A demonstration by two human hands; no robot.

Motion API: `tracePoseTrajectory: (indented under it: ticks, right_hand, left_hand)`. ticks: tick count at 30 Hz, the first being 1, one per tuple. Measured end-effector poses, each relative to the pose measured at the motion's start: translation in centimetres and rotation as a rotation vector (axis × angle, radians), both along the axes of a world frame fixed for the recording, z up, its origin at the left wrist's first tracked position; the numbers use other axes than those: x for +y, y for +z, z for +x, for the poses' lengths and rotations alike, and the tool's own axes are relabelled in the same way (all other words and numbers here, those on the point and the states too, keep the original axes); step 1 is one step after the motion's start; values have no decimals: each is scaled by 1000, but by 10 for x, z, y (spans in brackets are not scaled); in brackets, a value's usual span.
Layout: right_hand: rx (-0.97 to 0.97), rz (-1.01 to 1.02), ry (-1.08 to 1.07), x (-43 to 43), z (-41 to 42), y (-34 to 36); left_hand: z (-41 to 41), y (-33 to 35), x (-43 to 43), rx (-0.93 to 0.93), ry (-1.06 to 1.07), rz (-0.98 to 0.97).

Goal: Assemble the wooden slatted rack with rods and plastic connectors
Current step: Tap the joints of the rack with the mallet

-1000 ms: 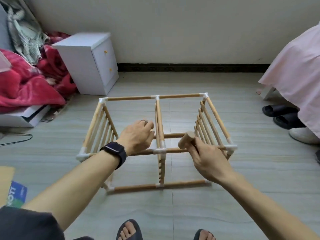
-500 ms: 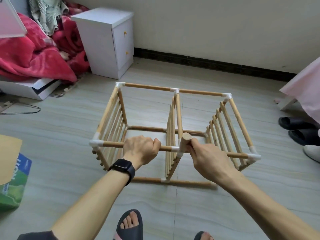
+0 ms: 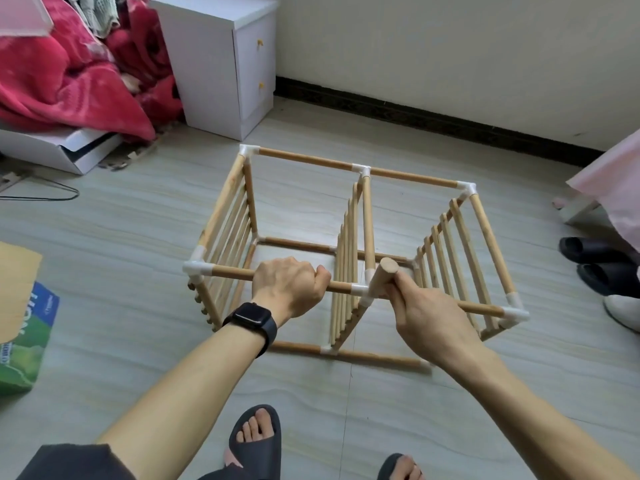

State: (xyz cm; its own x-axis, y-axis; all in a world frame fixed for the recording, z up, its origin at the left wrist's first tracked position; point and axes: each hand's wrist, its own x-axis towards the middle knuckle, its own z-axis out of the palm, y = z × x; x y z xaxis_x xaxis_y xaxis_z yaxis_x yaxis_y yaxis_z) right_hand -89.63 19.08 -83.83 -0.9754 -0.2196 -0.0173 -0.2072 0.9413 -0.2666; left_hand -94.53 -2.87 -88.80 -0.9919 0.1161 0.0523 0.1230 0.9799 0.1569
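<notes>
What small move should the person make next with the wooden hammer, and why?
Probably tap the hammer down on the middle white connector of the near top rod. The right hand holds its head right beside that joint, and the left hand grips the rod, steadying it.

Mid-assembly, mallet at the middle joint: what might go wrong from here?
1. The left hand grips the near top rod close to the middle connector, where the right hand holds the wooden mallet; a missed tap could catch fingers.
2. The near bottom rod looks unjoined at its right end, so the rack could twist.
</notes>
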Motion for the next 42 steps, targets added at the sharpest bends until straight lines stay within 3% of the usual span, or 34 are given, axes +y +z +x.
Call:
tracePoseTrajectory:
  ticks: [3,8,17,23,30,34,42]
  right_hand:
    - [42,-57,-1,-1,-1,4]
    - [-70,55,-1,-5,2,5]
    - [-81,-29,23,10,-3,12]
    - [84,417,159,11,-12,42]
    - [133,689,245,-13,-28,93]
    - [-7,840,241,-42,-21,83]
    - [28,636,167,-21,-20,64]
  left_hand:
    - [-1,1,0,-5,4,-10]
    - [-1,0,0,-4,5,-25]
    - [-1,0,0,-11,8,-24]
    - [0,1,0,-4,12,-14]
    - [0,-2,0,6,11,-4]
    - [-3,-3,-1,3,4,-1]
    - [-1,-2,-2,6,-14,17]
